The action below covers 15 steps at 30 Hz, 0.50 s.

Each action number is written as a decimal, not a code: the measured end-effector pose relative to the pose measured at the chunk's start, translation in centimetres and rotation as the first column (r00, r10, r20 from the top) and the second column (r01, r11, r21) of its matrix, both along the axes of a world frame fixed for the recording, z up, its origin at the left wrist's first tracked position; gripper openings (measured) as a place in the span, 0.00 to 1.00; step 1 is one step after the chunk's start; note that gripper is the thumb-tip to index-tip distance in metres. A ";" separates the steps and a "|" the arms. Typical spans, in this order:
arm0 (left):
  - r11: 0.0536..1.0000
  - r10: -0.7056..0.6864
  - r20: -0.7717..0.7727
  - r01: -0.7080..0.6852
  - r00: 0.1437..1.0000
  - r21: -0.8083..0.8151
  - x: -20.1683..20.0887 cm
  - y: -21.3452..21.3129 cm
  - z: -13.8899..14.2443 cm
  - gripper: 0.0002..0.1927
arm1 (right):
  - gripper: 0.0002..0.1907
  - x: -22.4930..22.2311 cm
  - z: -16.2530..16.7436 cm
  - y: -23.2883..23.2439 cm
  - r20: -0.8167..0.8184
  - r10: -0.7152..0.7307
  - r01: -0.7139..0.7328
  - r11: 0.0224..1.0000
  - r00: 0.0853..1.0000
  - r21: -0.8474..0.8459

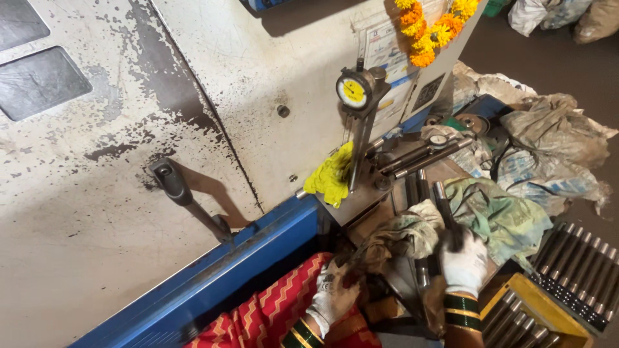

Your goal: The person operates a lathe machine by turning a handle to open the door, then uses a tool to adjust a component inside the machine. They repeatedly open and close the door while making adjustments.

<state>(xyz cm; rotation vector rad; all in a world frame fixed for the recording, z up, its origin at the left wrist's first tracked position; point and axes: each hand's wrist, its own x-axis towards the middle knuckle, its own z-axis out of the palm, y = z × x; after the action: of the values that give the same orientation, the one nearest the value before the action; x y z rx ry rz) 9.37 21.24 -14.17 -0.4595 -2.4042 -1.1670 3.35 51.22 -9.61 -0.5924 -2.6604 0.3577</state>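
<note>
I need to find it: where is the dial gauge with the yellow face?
In the head view, the yellow-faced dial gauge sits upper centre on its stand, against the machine wall, above the yellow cloth.

Gloved hands: I count two, my left hand [333,298] and my right hand [464,263].
Round dial gauges: two, a big yellow dial [352,91] and a small white dial [438,140].
Yellow cloths: one yellow cloth [331,175] at the bench's left edge.
Yellow crates: one yellow crate [540,301] at the bottom right.
Flower strings: one orange and yellow flower string [427,30].
Door handles: one black handle [184,195].
Metal rods: too many for me to count.
</note>
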 end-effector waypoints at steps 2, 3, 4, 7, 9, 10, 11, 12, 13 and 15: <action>1.000 -0.006 0.016 0.005 1.000 0.019 0.4 -0.5 0.4 0.23 | 0.42 -0.6 0.8 -2.2 -0.001 0.112 -0.109 0.969 0.994 -0.223; 0.999 -0.012 0.025 0.011 1.000 0.034 0.6 -1.0 0.7 0.23 | 0.47 -1.2 1.1 -3.4 0.112 0.151 -0.082 0.880 0.982 -0.468; 0.999 -0.017 0.038 0.015 0.999 0.048 0.9 -1.4 1.0 0.23 | 0.51 -1.4 1.2 -4.2 0.133 0.149 -0.099 0.941 0.980 -0.324; 0.996 -0.028 0.059 0.023 0.998 0.088 1.4 -3.4 1.8 0.23 | 0.48 -2.2 0.7 -6.5 0.178 0.121 -0.124 0.992 0.977 0.008; 0.994 -0.029 0.068 0.022 0.997 0.105 2.1 -4.6 2.2 0.23 | 0.31 -2.2 0.0 -7.2 0.185 0.075 -0.087 0.995 0.980 0.056; 0.993 -0.030 0.073 0.021 0.997 0.114 2.5 -5.2 2.3 0.23 | 0.28 -2.1 -0.3 -7.4 0.082 0.063 -0.068 0.996 0.995 0.065; 0.993 -0.028 0.071 0.020 0.997 0.120 2.7 -5.6 2.5 0.23 | 0.24 -2.2 -0.4 -7.4 -0.025 0.050 -0.048 0.996 0.998 0.074; 0.992 -0.028 0.073 0.019 0.997 0.128 2.8 -6.0 2.7 0.23 | 0.21 -2.4 -0.3 -7.5 -0.133 0.037 -0.026 0.996 0.990 0.082; 0.991 -0.028 0.072 0.018 0.997 0.136 3.0 -6.3 2.9 0.23 | 0.21 -2.6 -0.2 -7.6 -0.164 0.043 -0.032 0.997 0.985 0.074; 0.989 -0.031 0.072 0.021 0.997 0.148 3.4 -6.9 3.2 0.22 | 0.22 -3.3 0.4 -8.1 -0.224 0.054 -0.042 0.997 0.973 0.059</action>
<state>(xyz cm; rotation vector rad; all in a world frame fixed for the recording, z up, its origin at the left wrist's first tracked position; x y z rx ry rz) 12.82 14.37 -10.97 -0.4080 -2.3581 -1.3844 0.05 43.11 -9.19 -0.4430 -2.4606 0.3434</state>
